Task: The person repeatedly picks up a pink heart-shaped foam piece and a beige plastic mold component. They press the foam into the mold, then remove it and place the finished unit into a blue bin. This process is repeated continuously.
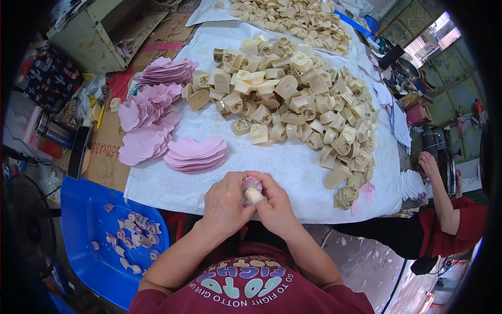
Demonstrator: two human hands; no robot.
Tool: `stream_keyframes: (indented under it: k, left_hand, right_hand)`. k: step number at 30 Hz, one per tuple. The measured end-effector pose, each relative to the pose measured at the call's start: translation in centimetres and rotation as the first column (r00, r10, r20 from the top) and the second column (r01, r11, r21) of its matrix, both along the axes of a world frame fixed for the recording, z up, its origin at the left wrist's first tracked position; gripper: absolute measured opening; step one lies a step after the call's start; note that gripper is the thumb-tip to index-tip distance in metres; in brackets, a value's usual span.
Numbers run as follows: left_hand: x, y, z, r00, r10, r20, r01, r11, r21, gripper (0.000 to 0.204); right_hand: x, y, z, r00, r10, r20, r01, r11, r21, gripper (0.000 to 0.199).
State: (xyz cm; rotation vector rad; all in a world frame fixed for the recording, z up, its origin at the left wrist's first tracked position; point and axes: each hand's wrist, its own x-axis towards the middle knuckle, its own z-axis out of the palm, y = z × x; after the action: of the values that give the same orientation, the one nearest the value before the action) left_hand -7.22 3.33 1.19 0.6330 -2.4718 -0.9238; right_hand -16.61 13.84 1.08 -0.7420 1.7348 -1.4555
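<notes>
Both my hands meet at the near edge of the white-covered table. My left hand (226, 203) and my right hand (275, 205) have their fingers curled round a small cream shoe heel (254, 194) with a pinkish-purple covering gathered at its far end. Fingers hide part of it. Just beyond my left hand lies a stack of pink cut cover pieces (195, 155), with further pink stacks (149, 107) behind it. A large heap of bare cream heels (293, 89) spreads over the table ahead.
On the left below the table sits a blue plastic basin (83, 235) with several covered heels (130, 233). A phone (79, 152) stands by the left table edge, near a metal flask (55, 130). At right, another person's arm (442, 199) reaches near white cut pieces (413, 185). More heels (298, 21) lie at the back.
</notes>
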Motion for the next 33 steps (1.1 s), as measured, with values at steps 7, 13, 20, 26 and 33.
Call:
stream_keyframes:
  k: [7,13,20,26,33]
  left_hand:
    - [3.3,-1.3,-0.1,0.999,-0.040,-0.011,0.040,0.998,0.056,0.040]
    - [15.8,-6.7,-1.1,0.843,0.533,0.073,-0.532,0.846,-0.035,0.037]
    - [25.8,-8.6,-7.3,0.558,0.724,0.404,-0.711,0.669,-0.217,0.052]
    - [20.1,-8.7,-4.9,0.731,0.683,-0.002,-0.652,0.696,-0.300,0.063]
    - [6.7,-6.4,-2.6,0.932,0.246,-0.267,-0.296,0.940,-0.169,0.045]
  right_hand:
    - [1.5,-1.2,0.1,0.979,0.179,-0.099,-0.181,0.984,-0.008,0.039]
    - [0.8,-7.6,1.1,0.698,0.153,-0.699,-0.248,0.968,-0.036,0.031]
    - [-0.9,-14.6,0.9,0.391,0.302,-0.869,-0.221,0.948,0.230,0.016]
    - [-0.3,-15.1,0.0,0.391,0.366,-0.845,-0.253,0.925,0.283,0.007]
    - [-1.0,-13.8,-2.3,0.762,0.115,-0.637,-0.134,0.991,0.018,0.008]
